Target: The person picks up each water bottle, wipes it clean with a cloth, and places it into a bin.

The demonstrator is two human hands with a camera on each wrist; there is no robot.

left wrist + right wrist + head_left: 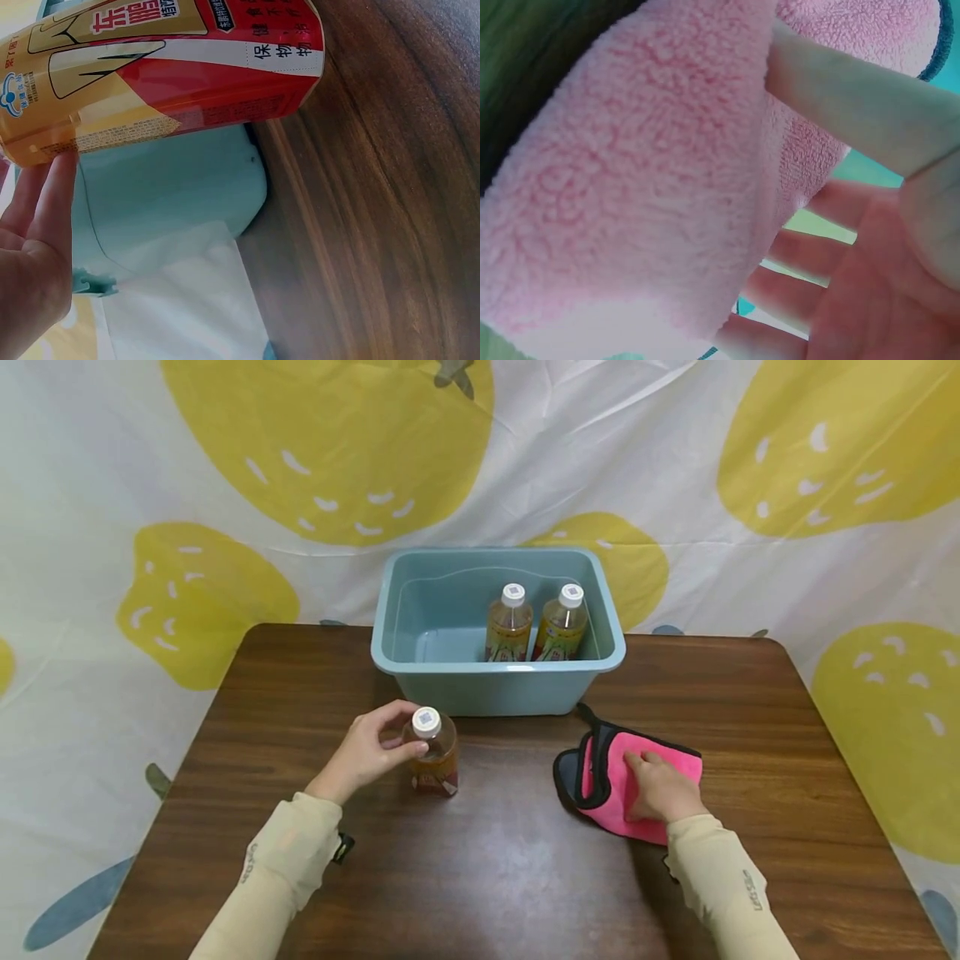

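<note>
A drink bottle (pixel 435 764) with a white cap and a gold and red label stands upright in front of the tub. My left hand (pixel 375 747) grips it near the top, thumb on the near side and fingers on the far side. In the left wrist view the bottle's label (pixel 187 67) fills the upper part. On the right, my right hand (pixel 663 787) pinches a folded pink cloth (pixel 618 768) with black edging and a dark grey side. The right wrist view shows the cloth's fleecy surface (pixel 645 150) between thumb and fingers.
A light blue plastic tub (pixel 495 689) stands at the back of the brown wooden table (pixel 510 877). Two similar bottles, a left one (pixel 509 631) and a right one (pixel 561 631), stand in its right half. Behind hangs a white curtain (pixel 600 468) with yellow fruit.
</note>
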